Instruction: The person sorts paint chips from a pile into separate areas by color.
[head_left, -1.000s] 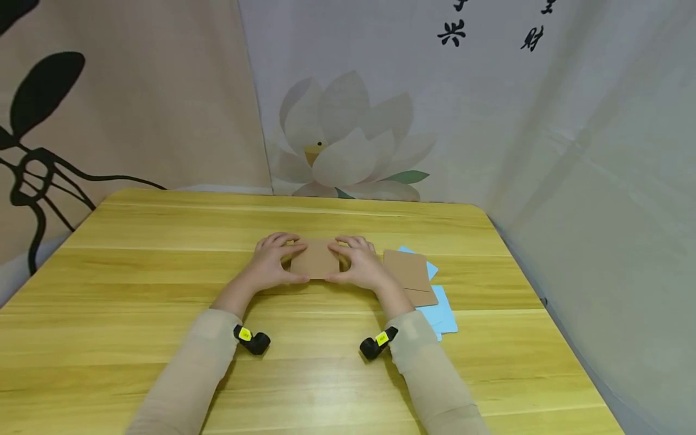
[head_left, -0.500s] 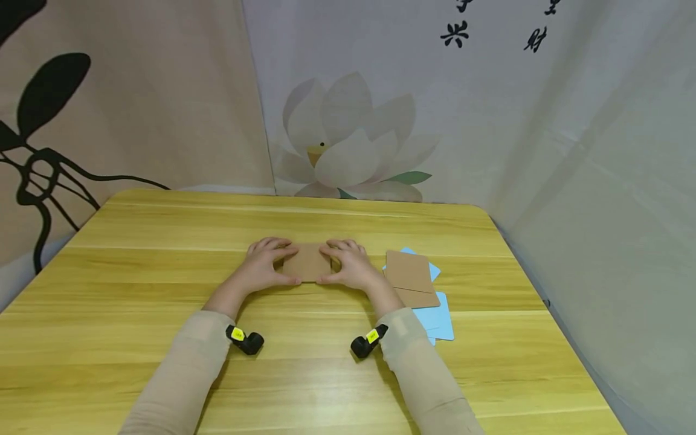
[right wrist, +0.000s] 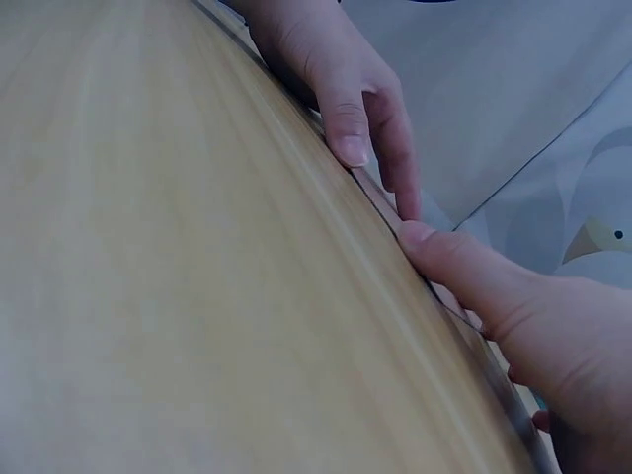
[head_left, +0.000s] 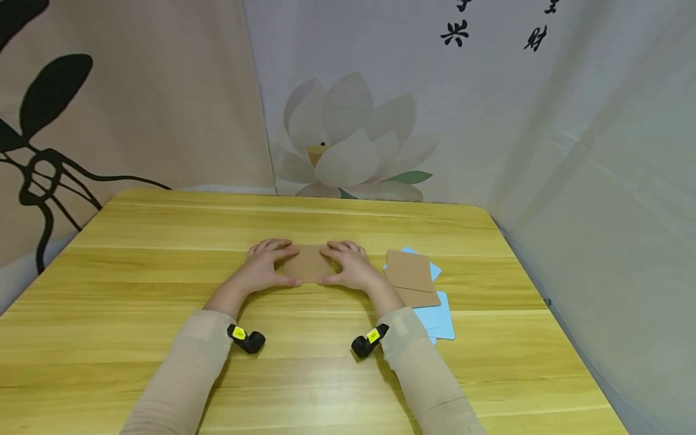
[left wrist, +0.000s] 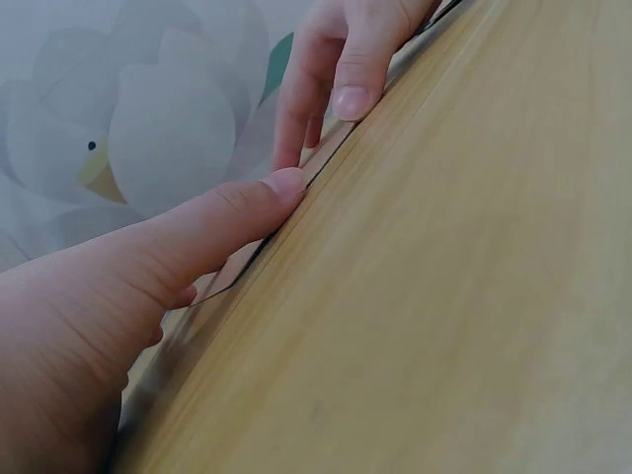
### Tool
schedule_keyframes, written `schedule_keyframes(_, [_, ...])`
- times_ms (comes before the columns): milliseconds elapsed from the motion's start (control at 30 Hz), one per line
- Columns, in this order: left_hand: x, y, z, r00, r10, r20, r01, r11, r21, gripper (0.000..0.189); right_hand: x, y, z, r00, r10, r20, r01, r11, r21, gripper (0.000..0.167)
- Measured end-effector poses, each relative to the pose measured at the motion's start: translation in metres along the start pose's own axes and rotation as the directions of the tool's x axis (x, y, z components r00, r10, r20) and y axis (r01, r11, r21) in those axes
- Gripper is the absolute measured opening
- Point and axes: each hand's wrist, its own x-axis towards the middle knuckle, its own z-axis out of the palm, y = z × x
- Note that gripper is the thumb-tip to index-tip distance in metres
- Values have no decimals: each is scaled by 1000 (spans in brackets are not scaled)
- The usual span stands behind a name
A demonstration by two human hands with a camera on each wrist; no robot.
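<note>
One brown cardboard square lies on the bench in the head view, between the left hand and right hand. Both hands grip it, thumbs at the near edge, fingers curved and spread toward the far edge. Beside the right hand, overlapping brown cards and pale-blue cards show at least two each; overlap hides the full count. The left wrist view shows two thumbs along the square's edge, tips apart. The right wrist view shows the same.
</note>
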Motion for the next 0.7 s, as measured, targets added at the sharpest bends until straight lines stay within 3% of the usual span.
schedule_keyframes(200, [0,-2,1,1000,-6,-1,6,1000,-11,85,-2,-3,-2,1000,2,3,-2,1000,12,80])
schedule_keyframes(533, [2,3,-3,994,-8,-108,2,998,-58,77,-13,-11,-12,999,-19,-42,20,999,34,75])
schedule_keyframes(700, [4,11,0,993,5,-115,-14,997,-76,76,-26,-8,-20,998,-8,-66,11,999,46,75])
